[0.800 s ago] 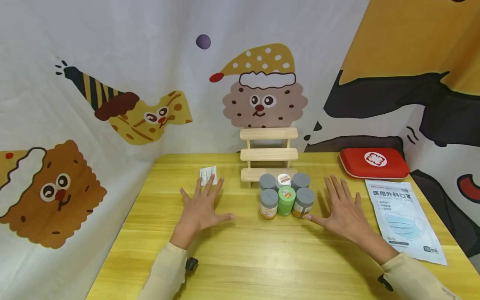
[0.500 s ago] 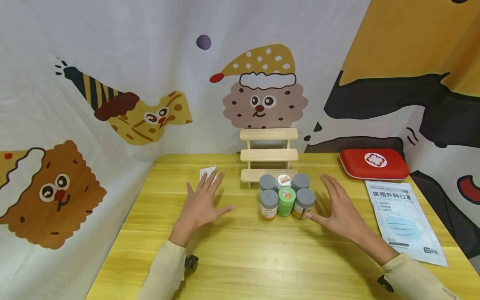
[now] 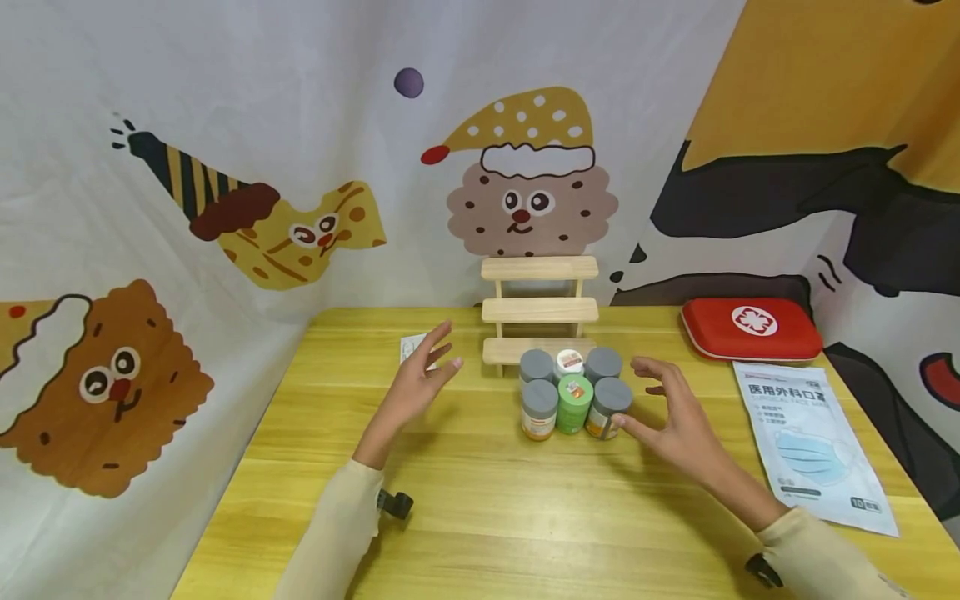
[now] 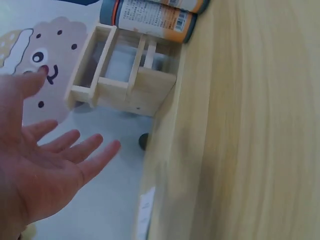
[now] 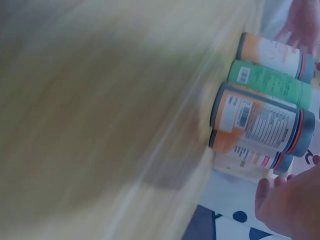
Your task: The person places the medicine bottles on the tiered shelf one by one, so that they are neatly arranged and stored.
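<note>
In the head view my left hand (image 3: 408, 387) is raised over the table's left half, fingers loosely bent and holding nothing. Partly behind it lies a small white packet (image 3: 409, 345). A tight cluster of bottles stands at the middle: a green bottle (image 3: 574, 404), a white-capped bottle (image 3: 569, 362) and several grey-capped ones. My right hand (image 3: 681, 425) hovers at the cluster's right side, thumb and fingers spread apart. Its thumb tip is close to the front-right grey-capped bottle (image 3: 611, 400); whether they touch cannot be told. In the right wrist view, orange-and-white labels show on that bottle (image 5: 260, 120).
A three-step wooden stand (image 3: 538, 310) is just behind the bottles, against the printed cloth (image 3: 360, 100). To the right lie a red first-aid case (image 3: 752, 328) and a face mask packet (image 3: 813, 450). All rest on a yellow wooden table (image 3: 510, 517).
The left hand has turned palm-inward and lifted, its fingers drawing closer together. The right hand's fingers have bent toward the bottles. The bottles have stayed in place.
</note>
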The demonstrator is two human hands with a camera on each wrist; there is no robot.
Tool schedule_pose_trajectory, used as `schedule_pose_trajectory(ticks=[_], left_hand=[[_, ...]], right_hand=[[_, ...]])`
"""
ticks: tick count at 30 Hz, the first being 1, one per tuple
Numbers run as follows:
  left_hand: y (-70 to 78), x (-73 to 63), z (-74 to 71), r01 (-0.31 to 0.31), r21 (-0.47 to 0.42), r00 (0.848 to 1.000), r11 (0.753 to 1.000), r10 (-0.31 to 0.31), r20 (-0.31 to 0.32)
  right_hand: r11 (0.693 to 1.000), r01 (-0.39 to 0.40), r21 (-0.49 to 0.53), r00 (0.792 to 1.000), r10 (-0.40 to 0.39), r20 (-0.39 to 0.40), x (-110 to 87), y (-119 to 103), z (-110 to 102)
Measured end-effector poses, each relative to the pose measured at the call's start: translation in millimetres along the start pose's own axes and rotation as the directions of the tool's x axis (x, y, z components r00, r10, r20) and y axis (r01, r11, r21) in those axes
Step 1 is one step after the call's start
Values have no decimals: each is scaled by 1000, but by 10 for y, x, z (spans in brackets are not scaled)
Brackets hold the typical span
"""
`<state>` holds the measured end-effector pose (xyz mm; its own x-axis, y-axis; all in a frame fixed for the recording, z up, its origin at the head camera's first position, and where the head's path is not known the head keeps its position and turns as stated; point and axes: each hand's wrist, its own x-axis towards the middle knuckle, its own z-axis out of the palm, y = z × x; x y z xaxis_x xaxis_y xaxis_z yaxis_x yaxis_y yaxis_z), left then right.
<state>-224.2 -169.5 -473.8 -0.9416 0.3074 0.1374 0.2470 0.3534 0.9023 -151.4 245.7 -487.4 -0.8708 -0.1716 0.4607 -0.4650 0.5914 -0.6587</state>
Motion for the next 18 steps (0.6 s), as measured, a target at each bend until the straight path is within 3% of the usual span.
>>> schedule_pose_trajectory(ticks=[3, 9, 18], left_hand=[[-23, 61, 27, 41, -123, 999, 992, -44, -15], [-151, 209, 178, 142, -257, 984, 956, -165, -72], [-257, 414, 425, 295, -457, 940, 839, -342, -20]], right_hand=[[994, -70, 86, 998, 70, 6, 2, -22, 25], [975, -157, 156, 988, 156, 19, 14, -55, 86], [979, -166, 114, 986, 165, 19, 18, -39, 139]])
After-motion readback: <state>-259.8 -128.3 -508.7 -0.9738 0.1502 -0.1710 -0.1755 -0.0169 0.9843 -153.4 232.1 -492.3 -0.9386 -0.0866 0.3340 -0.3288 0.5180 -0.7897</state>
